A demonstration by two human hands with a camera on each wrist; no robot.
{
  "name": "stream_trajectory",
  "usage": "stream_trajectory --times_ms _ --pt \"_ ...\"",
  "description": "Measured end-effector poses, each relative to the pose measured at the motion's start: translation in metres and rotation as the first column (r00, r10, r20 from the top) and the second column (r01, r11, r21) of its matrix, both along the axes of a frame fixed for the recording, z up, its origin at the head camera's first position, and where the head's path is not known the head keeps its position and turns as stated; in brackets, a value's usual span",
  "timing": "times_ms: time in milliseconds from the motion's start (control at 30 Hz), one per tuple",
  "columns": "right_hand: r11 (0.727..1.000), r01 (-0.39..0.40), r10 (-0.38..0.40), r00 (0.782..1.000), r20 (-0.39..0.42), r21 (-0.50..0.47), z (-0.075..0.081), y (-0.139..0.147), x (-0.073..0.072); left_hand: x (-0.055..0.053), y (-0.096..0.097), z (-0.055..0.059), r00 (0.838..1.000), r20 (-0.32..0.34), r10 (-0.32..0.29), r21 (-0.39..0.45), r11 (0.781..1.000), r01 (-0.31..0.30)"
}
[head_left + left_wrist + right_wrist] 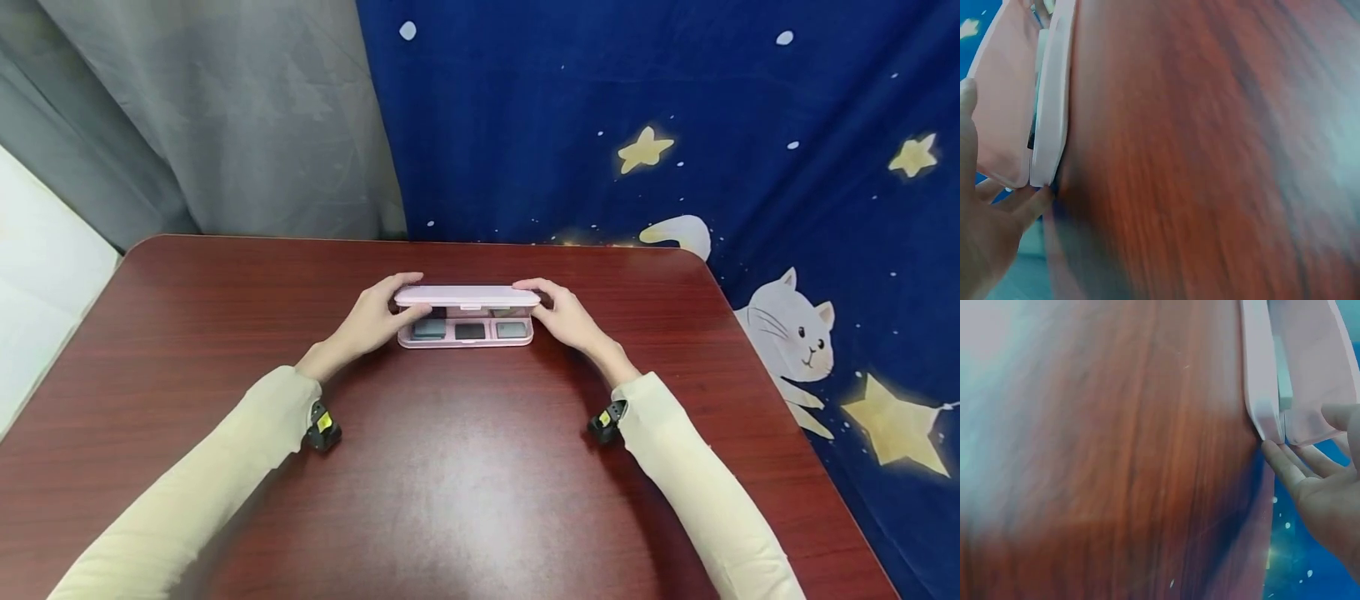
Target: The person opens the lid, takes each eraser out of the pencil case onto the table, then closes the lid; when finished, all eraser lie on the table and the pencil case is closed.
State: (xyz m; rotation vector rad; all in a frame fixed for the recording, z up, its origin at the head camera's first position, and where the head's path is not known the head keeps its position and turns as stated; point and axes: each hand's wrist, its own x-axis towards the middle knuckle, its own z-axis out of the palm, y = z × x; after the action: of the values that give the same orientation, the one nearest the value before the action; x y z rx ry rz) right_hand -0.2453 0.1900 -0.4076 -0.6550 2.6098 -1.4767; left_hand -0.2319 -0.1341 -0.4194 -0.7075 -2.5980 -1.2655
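A long pink plastic case (465, 342) lies crosswise on the table in the head view, its hinged lid (467, 294) part-way up. Under the lid, three compartments show, each with a dark or greyish flat block (470, 331) in it. My left hand (371, 319) grips the case's left end, thumb near the front gap and forefinger over the lid. At the opposite end my right hand (567, 318) holds it in much the same way. Both wrist views show fingers (1034, 205) close to the base's corner, while the lid (1316, 369) leans away from the base.
The reddish-brown wooden table (465, 450) reaches to a rounded back edge. Behind it hang a grey curtain (277, 125) and a blue one (517, 125) with stars and a cat. A black wrist camera (322, 427) sits on the left sleeve, another (606, 422) on the right.
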Motion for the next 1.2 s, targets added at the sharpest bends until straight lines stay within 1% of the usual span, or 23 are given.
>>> stream_trajectory --times_ms 67,167,233,300,367,433,500,533,567,600,633,700,733,800,900,933,1000,1133,1200 --pt "0.996 0.025 -0.019 0.997 0.072 -0.086 -0.001 -0.001 -0.004 -0.003 0.000 0.000 0.998 0.048 0.028 0.059 0.998 -0.031" --pt "0.972 0.085 -0.043 0.981 0.188 -0.221 -0.003 -0.001 -0.010 -0.008 -0.001 0.001 0.993 0.104 0.056 0.107 0.992 -0.067" --pt "0.954 0.134 -0.068 0.968 0.241 -0.270 -0.005 0.000 -0.014 -0.012 -0.003 0.000 0.989 0.135 0.062 0.138 0.987 -0.081" --pt "0.937 0.178 -0.091 0.955 0.283 -0.299 -0.008 0.000 -0.019 -0.016 -0.005 0.001 0.981 0.180 0.070 0.174 0.979 -0.102" --pt "0.923 0.215 -0.112 0.943 0.313 -0.318 -0.010 0.001 -0.023 -0.015 -0.003 0.012 0.961 0.268 0.066 0.220 0.967 -0.128" --pt "0.909 0.249 -0.130 0.931 0.343 -0.333 -0.012 0.000 -0.026 -0.020 -0.002 0.015 0.934 0.353 0.057 0.255 0.955 -0.154" --pt "0.899 0.285 -0.151 0.915 0.374 -0.333 -0.014 0.000 -0.029 -0.023 -0.001 0.019 0.906 0.419 0.064 0.255 0.949 -0.185" --pt "0.896 0.302 -0.163 0.906 0.391 -0.326 -0.015 -0.001 -0.031 -0.025 0.000 0.020 0.892 0.446 0.070 0.249 0.948 -0.199" --pt "0.894 0.316 -0.172 0.897 0.407 -0.318 -0.015 -0.001 -0.032 -0.030 0.000 0.016 0.887 0.454 0.082 0.238 0.948 -0.209" --pt "0.893 0.330 -0.184 0.888 0.421 -0.306 -0.015 -0.003 -0.032 -0.034 0.000 0.011 0.879 0.468 0.093 0.233 0.946 -0.224" --pt "0.894 0.343 -0.199 0.881 0.430 -0.289 -0.015 -0.004 -0.033 -0.035 0.001 0.010 0.873 0.476 0.107 0.227 0.944 -0.239" --pt "0.894 0.362 -0.226 0.872 0.434 -0.262 -0.014 -0.006 -0.035 -0.038 0.003 0.009 0.854 0.502 0.132 0.210 0.940 -0.269" --pt "0.896 0.368 -0.239 0.872 0.428 -0.249 -0.013 -0.006 -0.036 -0.039 0.005 0.010 0.845 0.516 0.140 0.205 0.938 -0.281" --pt "0.897 0.378 -0.265 0.875 0.405 -0.229 -0.013 -0.007 -0.037 -0.040 0.008 0.010 0.828 0.538 0.158 0.190 0.934 -0.301" --pt "0.894 0.400 -0.312 0.879 0.359 -0.201 -0.015 -0.010 -0.039 -0.040 0.011 0.012 0.809 0.556 0.190 0.134 0.940 -0.313" --pt "0.892 0.412 -0.334 0.879 0.341 -0.188 -0.016 -0.011 -0.039 -0.039 0.012 0.013 0.806 0.556 0.202 0.116 0.942 -0.316" --pt "0.880 0.446 -0.383 0.869 0.312 -0.164 -0.019 -0.014 -0.040 -0.038 0.013 0.013 0.802 0.555 0.223 0.083 0.944 -0.320" --pt "0.846 0.520 -0.477 0.836 0.270 -0.115 -0.021 -0.020 -0.041 -0.038 0.014 0.013 0.800 0.552 0.236 0.069 0.943 -0.326" --pt "0.836 0.540 -0.503 0.825 0.258 -0.097 -0.021 -0.023 -0.041 -0.037 0.014 0.013 0.800 0.552 0.238 0.067 0.943 -0.327"
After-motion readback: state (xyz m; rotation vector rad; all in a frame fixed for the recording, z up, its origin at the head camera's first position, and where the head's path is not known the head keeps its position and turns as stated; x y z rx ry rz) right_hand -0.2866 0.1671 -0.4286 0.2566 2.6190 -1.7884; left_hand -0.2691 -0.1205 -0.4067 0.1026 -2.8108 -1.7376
